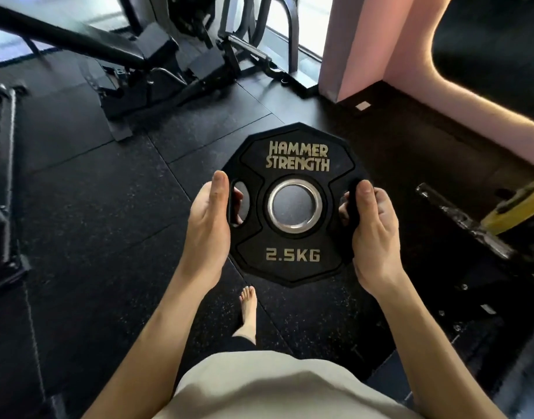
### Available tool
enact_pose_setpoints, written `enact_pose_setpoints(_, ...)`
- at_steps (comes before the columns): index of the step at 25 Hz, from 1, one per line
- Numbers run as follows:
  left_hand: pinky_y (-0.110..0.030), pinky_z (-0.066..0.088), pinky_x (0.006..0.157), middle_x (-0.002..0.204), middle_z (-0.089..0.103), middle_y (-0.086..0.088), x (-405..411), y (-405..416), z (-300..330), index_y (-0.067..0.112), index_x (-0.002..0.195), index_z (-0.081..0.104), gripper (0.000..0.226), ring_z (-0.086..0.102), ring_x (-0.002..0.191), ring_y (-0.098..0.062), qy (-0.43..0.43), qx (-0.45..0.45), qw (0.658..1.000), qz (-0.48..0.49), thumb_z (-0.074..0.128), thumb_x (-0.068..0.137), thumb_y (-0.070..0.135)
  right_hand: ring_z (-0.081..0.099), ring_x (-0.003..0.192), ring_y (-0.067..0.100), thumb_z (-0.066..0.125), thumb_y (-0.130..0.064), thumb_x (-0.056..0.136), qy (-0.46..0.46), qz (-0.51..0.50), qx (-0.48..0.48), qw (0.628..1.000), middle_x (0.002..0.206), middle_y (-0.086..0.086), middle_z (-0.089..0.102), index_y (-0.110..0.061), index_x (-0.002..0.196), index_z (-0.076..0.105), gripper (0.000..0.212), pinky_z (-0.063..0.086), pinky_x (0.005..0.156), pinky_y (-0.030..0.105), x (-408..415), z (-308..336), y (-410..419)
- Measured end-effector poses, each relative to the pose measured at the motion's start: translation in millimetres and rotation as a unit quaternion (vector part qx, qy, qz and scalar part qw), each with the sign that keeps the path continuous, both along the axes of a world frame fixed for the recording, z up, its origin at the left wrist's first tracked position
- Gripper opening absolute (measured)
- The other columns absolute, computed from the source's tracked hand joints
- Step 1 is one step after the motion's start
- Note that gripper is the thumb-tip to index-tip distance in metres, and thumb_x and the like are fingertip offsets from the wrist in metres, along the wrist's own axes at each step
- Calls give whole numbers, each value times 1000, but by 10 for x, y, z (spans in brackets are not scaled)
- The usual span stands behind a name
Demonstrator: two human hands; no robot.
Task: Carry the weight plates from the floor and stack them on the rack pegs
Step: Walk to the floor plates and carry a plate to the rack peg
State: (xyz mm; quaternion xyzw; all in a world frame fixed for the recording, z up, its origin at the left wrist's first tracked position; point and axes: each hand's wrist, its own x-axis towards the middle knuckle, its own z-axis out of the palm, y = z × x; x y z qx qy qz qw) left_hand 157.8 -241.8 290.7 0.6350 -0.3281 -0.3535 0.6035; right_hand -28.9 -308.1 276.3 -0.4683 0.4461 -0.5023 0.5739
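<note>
Above the floor, mid-frame: a black weight plate (293,204) was held out in front of the person's body, face up toward the camera, clear of the black rubber floor tiles (102,213).
Plate markings: gold lettering read "HAMMER STRENGTH" along the far edge and "2.5KG" along the near edge; a silver metal ring lined the centre hole.
Left hand (209,225): gripped the plate's left edge, thumb lying along the rim, fingers curled under and showing through the left grip slot.
Right hand (373,228): gripped the right edge the same way, thumb on top of the rim, fingertips wrapped through the right grip slot.
Grip state: both hands closed round the plate, one on each side, sharing its weight.
Below the plate: one bare foot (249,309) stood on the tiles, toes pointing forward; a pale shirt (259,388) filled the bottom of the view.
Far left and top: dark bench and machine frames (132,52) stood on the floor, blurred.
Upper right: a pink wall corner (359,43) met the floor.
Right edge: a black metal frame with a yellow part (519,204) sat near the plate's right side, apart from it; its make could not be told.
</note>
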Motion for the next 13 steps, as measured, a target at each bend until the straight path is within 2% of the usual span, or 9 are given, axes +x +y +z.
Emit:
enact_pose_setpoints(4, -30, 39, 69, 69, 50, 3, 442, -1148, 95, 14, 81, 54, 43, 44, 66, -13, 6, -10, 998, -69, 32, 103, 44, 45, 59, 4, 45, -50, 95, 20, -59, 11, 998, 63, -11, 50, -16, 83, 48, 36, 39, 60, 24, 408, 18, -947)
enact_pose_setpoints(7, -28, 39, 66, 73, 45, -5, 731, -2087, 174, 13, 80, 53, 44, 40, 67, -16, -6, -19, 989, -145, 29, 105, 41, 47, 60, 4, 48, -55, 87, 2, -108, 20, 994, 65, -9, 51, -18, 84, 50, 37, 41, 59, 23, 646, 97, -1666)
enact_pose_setpoints(9, -24, 41, 61, 72, 45, -5, 816, -2613, 188, 14, 80, 52, 44, 42, 63, -13, 2, -25, 983, -182, 30, 104, 42, 47, 60, 5, 49, -56, 84, -9, -138, 25, 990, 66, -6, 51, -18, 84, 51, 38, 42, 59, 22, 717, 140, -2058)
enact_pose_setpoints(13, -16, 43, 53, 70, 48, 1, 814, -3842, 77, 5, 91, 50, 46, 47, 57, -3, 11, -17, 971, -239, 32, 101, 46, 50, 62, 5, 52, -59, 81, -11, -200, 20, 979, 65, -9, 54, -19, 82, 53, 40, 43, 64, 25, 693, 74, -3045)
